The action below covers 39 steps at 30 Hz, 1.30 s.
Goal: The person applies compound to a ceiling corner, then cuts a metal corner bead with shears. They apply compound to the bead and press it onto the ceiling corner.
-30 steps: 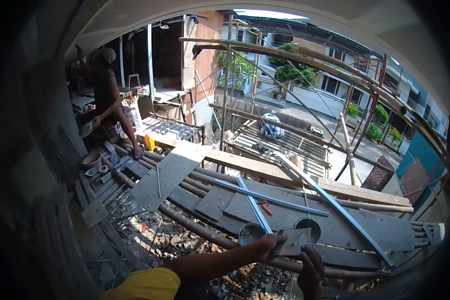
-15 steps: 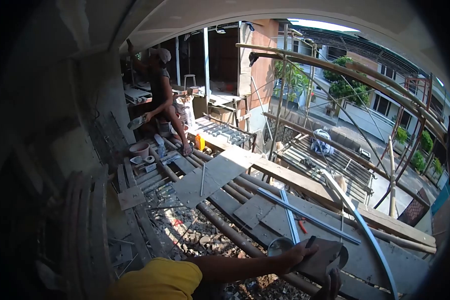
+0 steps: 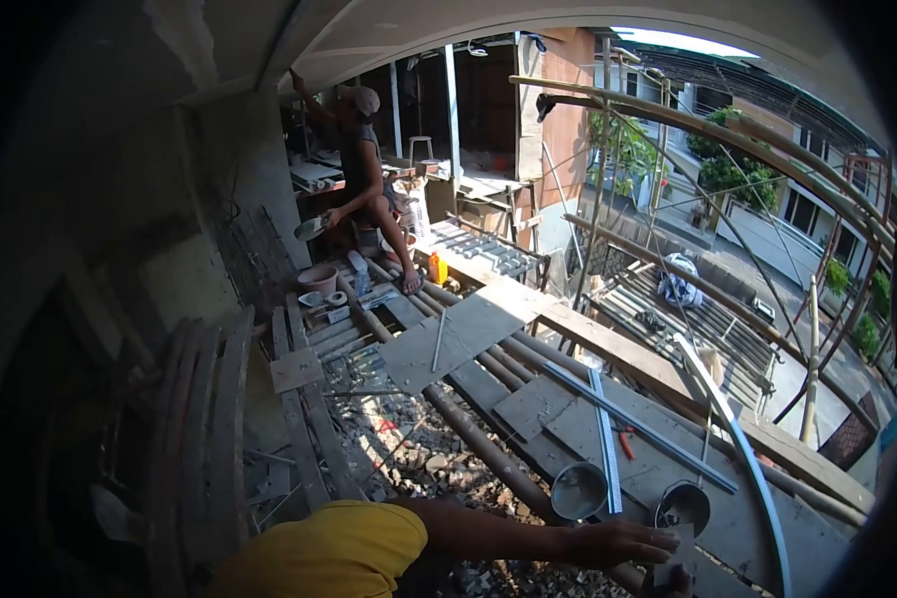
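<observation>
My left hand (image 3: 620,543) reaches across from the yellow sleeve at the bottom. Its fingers lie together along a flat grey plate (image 3: 686,560), which they seem to grip at the edge. My right hand (image 3: 674,583) shows only in part at the bottom edge, dark and curled close below the plate; what it holds is hidden. Just beyond my hands stands a round bowl with dark scraps inside (image 3: 684,505). To its left is a grey metal bowl (image 3: 579,490). Behind them lies a red-handled tool (image 3: 626,446) on the boards.
Metal channel strips (image 3: 640,429) and a long pale strip (image 3: 733,439) cross the planks. Rubble (image 3: 439,463) shows below, between bamboo poles. Another person (image 3: 364,169) sits farther off with one arm raised, near an orange bottle (image 3: 438,267). Bamboo scaffolding (image 3: 708,120) stands right.
The view has swung left and down. The plate has tilted and dropped, uncovering the bowl with scraps behind it. My left fingers have straightened from a tighter grip around a dark handle.
</observation>
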{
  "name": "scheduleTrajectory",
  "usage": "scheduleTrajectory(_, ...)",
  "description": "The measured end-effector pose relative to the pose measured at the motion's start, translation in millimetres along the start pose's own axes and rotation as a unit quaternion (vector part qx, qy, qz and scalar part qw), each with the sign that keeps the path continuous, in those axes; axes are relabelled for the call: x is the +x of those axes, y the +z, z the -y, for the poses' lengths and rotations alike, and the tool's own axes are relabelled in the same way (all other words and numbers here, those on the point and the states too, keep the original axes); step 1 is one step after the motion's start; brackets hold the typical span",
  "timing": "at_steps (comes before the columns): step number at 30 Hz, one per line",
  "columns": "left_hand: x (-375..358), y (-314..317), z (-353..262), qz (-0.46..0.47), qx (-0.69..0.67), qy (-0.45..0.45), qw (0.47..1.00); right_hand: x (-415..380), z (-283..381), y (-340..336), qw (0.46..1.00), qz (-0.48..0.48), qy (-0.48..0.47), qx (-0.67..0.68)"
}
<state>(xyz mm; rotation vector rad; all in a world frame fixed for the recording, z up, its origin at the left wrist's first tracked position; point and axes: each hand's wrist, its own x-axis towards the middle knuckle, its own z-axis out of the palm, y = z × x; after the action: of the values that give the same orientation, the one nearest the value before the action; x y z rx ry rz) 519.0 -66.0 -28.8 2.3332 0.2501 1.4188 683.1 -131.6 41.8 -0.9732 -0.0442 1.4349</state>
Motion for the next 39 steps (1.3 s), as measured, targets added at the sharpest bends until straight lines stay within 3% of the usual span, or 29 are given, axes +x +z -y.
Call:
scheduleTrajectory(1,6,-3,-8,-0.001,0.001,-0.005,1.000,2,1,-4,1.000,-0.001,0.005,-0.002)
scheduleTrajectory(3,16,-4,-25,0.055,0.126,0.103,0.985,16,2,-23,0.988,0.147,0.037,0.044)
scheduleTrajectory(7,15,-3,-29,0.058,0.128,0.051,0.989,68,5,-88,0.891,0.422,0.097,0.137)
scheduleTrajectory(9,9,1,-21,0.051,0.143,0.050,0.987,89,-2,-112,0.884,0.440,0.090,0.134)
scheduleTrajectory(10,9,0,-21,0.056,0.170,0.048,0.983,62,0,-83,0.974,0.215,0.032,0.067)
scheduleTrajectory(11,10,-3,-19,0.064,0.198,0.047,0.977,34,3,-52,0.999,-0.021,-0.028,-0.004)
scheduleTrajectory(13,14,-10,-16,0.075,0.248,0.064,0.964,23,11,-45,0.997,-0.068,-0.005,-0.019)
scheduleTrajectory(14,14,-12,-15,0.082,0.261,0.039,0.961,59,8,-82,0.964,0.253,0.030,0.079)
scheduleTrajectory(15,13,-14,-14,0.090,0.273,0.014,0.958,66,7,-87,0.819,0.543,0.060,0.172)
scheduleTrajectory(16,6,-18,-8,0.131,0.288,0.022,0.948,62,11,-102,0.876,0.446,0.043,0.179)
scheduleTrajectory(17,-2,-20,-9,0.132,0.292,0.019,0.947,65,6,-108,0.874,0.449,0.048,0.181)
scheduleTrajectory(18,-12,-19,-15,0.117,0.202,-0.170,0.957,64,2,-107,0.887,0.448,-0.096,0.055)
scheduleTrajectory(19,-22,-16,-17,0.096,0.102,-0.350,0.926,65,-1,-105,0.868,0.430,-0.240,-0.072)
scheduleTrajectory(20,-34,-4,-4,-0.050,0.092,-0.399,0.911,65,-6,-101,0.816,0.396,-0.374,-0.195)
scheduleTrajectory(21,-10,-19,-22,-0.075,0.013,-0.612,0.787,62,-9,-97,0.733,0.348,-0.493,-0.312)
scheduleTrajectory(23,3,-23,-33,-0.253,-0.255,-0.653,0.667,53,-12,-81,0.487,0.222,-0.677,-0.506)
scheduleTrajectory(24,2,-23,-33,-0.255,-0.253,-0.651,0.668,38,-11,-50,0.464,0.309,-0.729,-0.397)
scheduleTrajectory(25,-1,-22,-31,-0.258,-0.341,-0.627,0.651,40,-19,-58,0.493,0.332,-0.654,-0.467)
scheduleTrajectory(26,-2,-21,-31,-0.257,-0.427,-0.598,0.627,48,-27,-61,0.473,0.323,-0.674,-0.467)
scheduleTrajectory(28,5,-31,-42,-0.251,-0.429,-0.575,0.650,61,-24,-62,0.451,0.311,-0.694,-0.467)
scheduleTrajectory(31,18,-54,-55,-0.232,-0.439,-0.556,0.667,77,-8,-64,0.452,0.325,-0.641,-0.528)
scheduleTrajectory(33,31,-64,-58,-0.283,-0.356,-0.470,0.757,91,-25,-73,0.607,0.174,-0.609,-0.480)
scheduleTrajectory(34,36,-71,-56,-0.285,-0.223,-0.445,0.819,90,-28,-79,0.653,0.135,-0.583,-0.465)
scheduleTrajectory(35,38,-76,-53,-0.278,-0.096,-0.412,0.862,116,-33,-107,0.843,0.137,-0.405,-0.326)
scheduleTrajectory(36,37,-80,-47,-0.281,-0.042,-0.368,0.885,78,-31,-74,0.934,0.118,-0.299,-0.157)
scheduleTrajectory(37,47,-81,-57,-0.306,-0.016,-0.355,0.883,59,-25,-58,0.972,0.061,-0.220,-0.061)
scheduleTrajectory(39,35,-80,-43,-0.312,0.047,-0.321,0.893,57,-18,-65,0.987,0.136,-0.083,-0.004)
